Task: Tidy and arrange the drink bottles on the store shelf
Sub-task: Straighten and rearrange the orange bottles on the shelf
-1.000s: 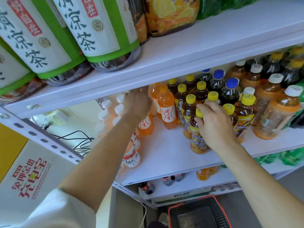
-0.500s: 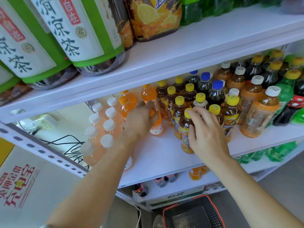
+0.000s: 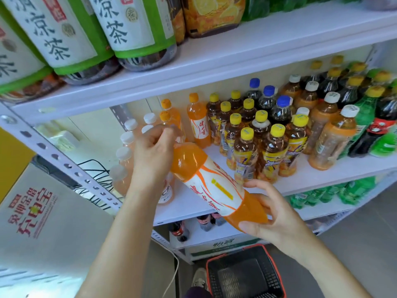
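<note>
Bottle: the orange bottle point(image 3: 214, 186) is off the shelf point(image 3: 322, 177), in the air before its front edge. It is tilted, with the neck toward 10 o'clock and the base toward 4 o'clock.
Left hand: my left hand point(image 3: 154, 153) sits at the bottle's 10 o'clock end, fingers curled round the neck. The cap is hidden under them.
Right hand: my right hand point(image 3: 277, 218) sits at the 4 o'clock end, wrapped round the base, with one finger above it and one below.
Between the grips: the orange shoulder and the white label lie bare between my two hands.
Orange drinks: more orange drinks point(image 3: 197, 125) stand upright at the back of the shelf, at 12 o'clock from my bottle.
Tea bottles: the yellow-capped tea bottles point(image 3: 247, 151) stand in rows at 2 o'clock, near the label.
Pale bottles: the white-capped pale bottles point(image 3: 126, 151) stand at 9 o'clock from my left hand, partly behind it.
Basket: a basket point(image 3: 245, 274) is on the floor at 6 o'clock.
</note>
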Tool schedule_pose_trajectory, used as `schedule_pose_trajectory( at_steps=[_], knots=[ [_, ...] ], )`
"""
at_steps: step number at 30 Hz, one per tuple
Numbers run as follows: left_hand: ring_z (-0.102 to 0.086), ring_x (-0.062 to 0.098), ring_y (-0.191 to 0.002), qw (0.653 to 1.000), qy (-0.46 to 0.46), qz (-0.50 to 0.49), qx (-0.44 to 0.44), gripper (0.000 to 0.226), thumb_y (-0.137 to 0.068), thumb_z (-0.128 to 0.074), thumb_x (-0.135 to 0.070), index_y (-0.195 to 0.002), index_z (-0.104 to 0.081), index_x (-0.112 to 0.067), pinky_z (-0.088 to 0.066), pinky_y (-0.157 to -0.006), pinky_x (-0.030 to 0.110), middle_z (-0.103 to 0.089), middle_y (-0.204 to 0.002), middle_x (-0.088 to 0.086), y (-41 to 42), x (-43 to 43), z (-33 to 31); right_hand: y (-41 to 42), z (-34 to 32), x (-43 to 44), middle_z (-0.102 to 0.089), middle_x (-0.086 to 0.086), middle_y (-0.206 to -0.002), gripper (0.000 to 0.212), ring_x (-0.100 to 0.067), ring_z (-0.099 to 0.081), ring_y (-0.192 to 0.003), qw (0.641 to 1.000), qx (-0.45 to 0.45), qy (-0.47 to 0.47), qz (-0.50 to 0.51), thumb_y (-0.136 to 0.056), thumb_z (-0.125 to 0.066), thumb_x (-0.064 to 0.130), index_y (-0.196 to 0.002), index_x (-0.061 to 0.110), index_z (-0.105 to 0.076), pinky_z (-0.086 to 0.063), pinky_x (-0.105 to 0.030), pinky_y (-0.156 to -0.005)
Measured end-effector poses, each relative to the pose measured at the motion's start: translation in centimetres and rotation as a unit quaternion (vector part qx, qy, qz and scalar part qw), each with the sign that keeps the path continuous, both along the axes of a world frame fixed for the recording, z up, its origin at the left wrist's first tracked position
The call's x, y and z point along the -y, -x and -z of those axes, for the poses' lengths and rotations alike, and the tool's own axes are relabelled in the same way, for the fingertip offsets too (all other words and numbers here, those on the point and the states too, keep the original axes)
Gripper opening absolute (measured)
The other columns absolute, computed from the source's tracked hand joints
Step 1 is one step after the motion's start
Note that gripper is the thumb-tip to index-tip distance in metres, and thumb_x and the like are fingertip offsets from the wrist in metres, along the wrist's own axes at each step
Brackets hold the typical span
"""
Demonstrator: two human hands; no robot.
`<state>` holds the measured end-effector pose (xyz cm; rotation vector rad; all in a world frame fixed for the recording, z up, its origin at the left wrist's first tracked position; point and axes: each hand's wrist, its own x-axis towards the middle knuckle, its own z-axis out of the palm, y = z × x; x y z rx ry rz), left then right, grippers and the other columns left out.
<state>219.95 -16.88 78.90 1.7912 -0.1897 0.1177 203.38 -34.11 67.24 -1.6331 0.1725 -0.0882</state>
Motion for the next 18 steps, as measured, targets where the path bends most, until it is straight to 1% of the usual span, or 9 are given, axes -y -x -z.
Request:
schedule_pose_trajectory(
  at_steps=[2, 4, 6, 8, 10, 12, 13, 16, 18],
  knots=[
    [-0.055, -0.004, -0.051, 0.999, -0.018, 0.038, -0.006, 0.026, -0.094, -0.052, -0.027, -0.083, -0.076, -0.021, -0.037, -0.041, 0.009, -0.064, -0.065, -0.016, 0.1, -0.5, -0.5, 0.6, -0.7, 0.2, -0.071, -0.007, -0.101, 0.072, -0.022, -0.07, -0.09, 0.998, 0.003, -0.065, -0.004, -0.067, -0.085, 0.043, -0.128, 0.039, -0.047, -0.057, -0.032, -0.076],
    [-0.046, 0.0, -0.043, 0.996, -0.013, 0.089, -0.019, 0.026, -0.098, -0.05, -0.026, -0.09, -0.074, -0.017, -0.032, -0.038, 0.01, -0.056, -0.057, -0.014, 0.2, -1.0, -0.9, 1.1, -1.3, 0.2, -0.07, -0.017, -0.099, 0.056, -0.032, -0.069, -0.087, 0.984, 0.001, -0.175, 0.018, -0.073, -0.08, 0.04, -0.121, 0.032, -0.054, -0.056, -0.036, -0.071],
    [-0.035, 0.003, -0.04, 0.989, 0.021, 0.134, -0.06, 0.022, -0.099, -0.051, -0.024, -0.1, -0.07, -0.011, -0.028, -0.036, 0.012, -0.044, -0.053, -0.01, 0.3, -1.6, -1.1, 1.3, -1.8, 0.1, -0.068, -0.021, -0.101, 0.045, -0.042, -0.067, -0.085, 0.965, -0.011, -0.253, 0.065, -0.074, -0.072, 0.044, -0.114, 0.027, -0.059, -0.052, -0.032, -0.055],
    [-0.028, 0.007, -0.043, 0.98, 0.051, 0.172, -0.087, 0.021, -0.1, -0.053, -0.023, -0.107, -0.066, -0.007, -0.027, -0.036, 0.013, -0.035, -0.058, -0.002, 0.3, -1.9, -1.2, 1.6, -2.1, 0.2, -0.066, -0.024, -0.102, 0.041, -0.048, -0.065, -0.081, 0.955, -0.025, -0.276, 0.108, -0.078, -0.067, 0.05, -0.11, 0.025, -0.063, -0.042, -0.024, -0.042],
    [-0.026, 0.007, -0.044, 0.976, 0.04, 0.203, -0.064, 0.022, -0.099, -0.055, -0.028, -0.1, -0.068, -0.011, -0.025, -0.037, 0.014, -0.035, -0.056, -0.004, 0.4, -2.0, -1.2, 1.8, -2.3, 0.5, -0.067, -0.026, -0.102, 0.038, -0.047, -0.067, -0.077, 0.949, -0.032, -0.291, 0.119, -0.085, -0.061, 0.053, -0.11, 0.025, -0.065, -0.038, -0.022, -0.038],
    [-0.028, 0.004, -0.044, 0.974, 0.028, 0.224, -0.026, 0.026, -0.094, -0.055, -0.039, -0.082, -0.07, -0.022, -0.025, -0.039, 0.013, -0.039, -0.053, -0.011, 0.8, -1.9, -1.2, 2.2, -2.7, 0.8, -0.066, -0.029, -0.103, 0.044, -0.042, -0.068, -0.076, 0.946, -0.033, -0.31, 0.088, -0.086, -0.059, 0.057, -0.117, 0.026, -0.066, -0.043, -0.026, -0.04],
    [-0.03, 0.003, -0.043, 0.974, 0.03, 0.223, -0.012, 0.028, -0.092, -0.055, -0.043, -0.077, -0.068, -0.023, -0.027, -0.04, 0.013, -0.041, -0.052, -0.014, 0.9, -1.9, -1.1, 2.3, -2.8, 1.0, -0.066, -0.029, -0.106, 0.05, -0.039, -0.068, -0.078, 0.946, -0.03, -0.316, 0.059, -0.083, -0.066, 0.058, -0.121, 0.026, -0.064, -0.048, -0.028, -0.045],
    [-0.032, 0.004, -0.044, 0.984, 0.042, 0.173, -0.005, 0.036, -0.09, -0.056, -0.047, -0.079, -0.064, -0.014, -0.029, -0.041, 0.015, -0.041, -0.05, -0.014, 0.7, -1.8, -0.7, 2.7, -2.9, 1.3, -0.066, -0.021, -0.113, 0.077, -0.038, -0.067, -0.087, 0.952, -0.007, -0.307, 0.005, -0.062, -0.09, 0.038, -0.131, 0.034, -0.056, -0.057, -0.033, -0.06],
    [-0.031, 0.005, -0.044, 0.99, 0.038, 0.133, -0.014, 0.04, -0.092, -0.055, -0.048, -0.081, -0.059, -0.009, -0.028, -0.041, 0.017, -0.038, -0.05, -0.012, 0.4, -1.8, -0.2, 2.8, -3.1, 1.5, -0.067, -0.024, -0.108, 0.087, -0.041, -0.067, -0.089, 0.956, 0.011, -0.293, 0.013, -0.057, -0.095, 0.026, -0.131, 0.041, -0.053, -0.058, -0.036, -0.068]
  ],
)
